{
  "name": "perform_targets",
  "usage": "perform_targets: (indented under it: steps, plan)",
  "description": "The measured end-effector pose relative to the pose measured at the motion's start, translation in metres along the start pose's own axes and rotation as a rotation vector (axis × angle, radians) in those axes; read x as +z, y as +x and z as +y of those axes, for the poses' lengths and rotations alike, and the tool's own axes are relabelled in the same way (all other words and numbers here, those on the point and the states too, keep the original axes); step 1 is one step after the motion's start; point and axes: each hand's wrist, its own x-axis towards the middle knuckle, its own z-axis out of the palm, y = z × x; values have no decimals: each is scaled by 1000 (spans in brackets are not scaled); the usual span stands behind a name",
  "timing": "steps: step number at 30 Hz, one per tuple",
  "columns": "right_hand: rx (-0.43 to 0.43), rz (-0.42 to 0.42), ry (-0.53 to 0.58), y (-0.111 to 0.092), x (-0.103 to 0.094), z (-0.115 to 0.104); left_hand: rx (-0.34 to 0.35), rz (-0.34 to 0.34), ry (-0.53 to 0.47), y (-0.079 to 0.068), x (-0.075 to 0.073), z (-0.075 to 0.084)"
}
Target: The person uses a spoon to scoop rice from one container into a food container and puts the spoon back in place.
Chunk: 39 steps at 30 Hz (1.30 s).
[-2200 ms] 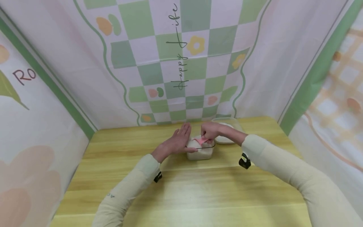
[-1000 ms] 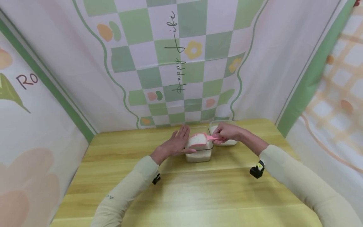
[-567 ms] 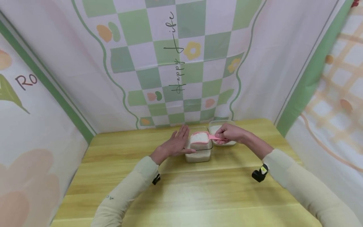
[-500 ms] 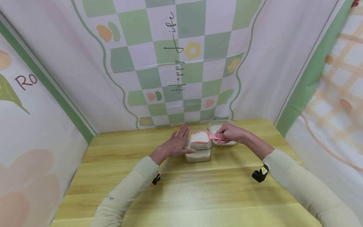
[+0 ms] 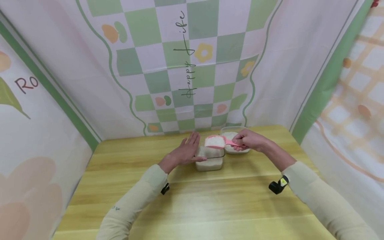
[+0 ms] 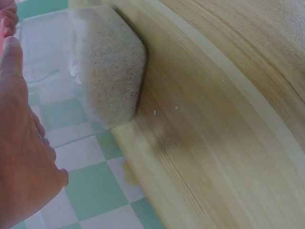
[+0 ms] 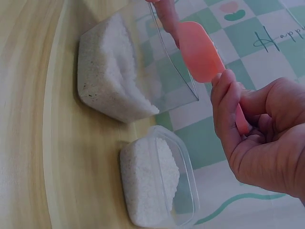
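Observation:
My right hand grips the handle of a pink scoop heaped with white rice. The scoop hangs above the rim of a clear square container, partly filled with rice, as the right wrist view also shows. Against that container's left side lies my left hand, its fingers straight and its thumb along the near rim. A second, smaller clear container of rice stands just right of the first, partly hidden by my right hand in the head view.
Both containers stand near the back of a wooden table. Stray rice grains lie on the wood in the left wrist view. A checkered curtain hangs right behind the table.
The scoop was dug into the rice at first, then came up loaded. Lately my right hand has raised it and shifted it slightly right. My left hand stays in place.

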Motion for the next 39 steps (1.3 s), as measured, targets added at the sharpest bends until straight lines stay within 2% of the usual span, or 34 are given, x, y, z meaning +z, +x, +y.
perform_targets:
  steps: [12, 20, 26, 39]
  plan:
    - [-25, 13, 44, -11, -15, 13, -11, -11, -3, 0, 0, 1]
    - [12, 81, 77, -20, -30, 29, -13, -14, 2, 0, -1, 0]
    - [29, 103, 80, -25, -40, 41, -12, -14, 7, 0, 0, 0]
    - [62, 152, 73, -30, -59, 52, -14, -11, 14, 0, 0, 1]
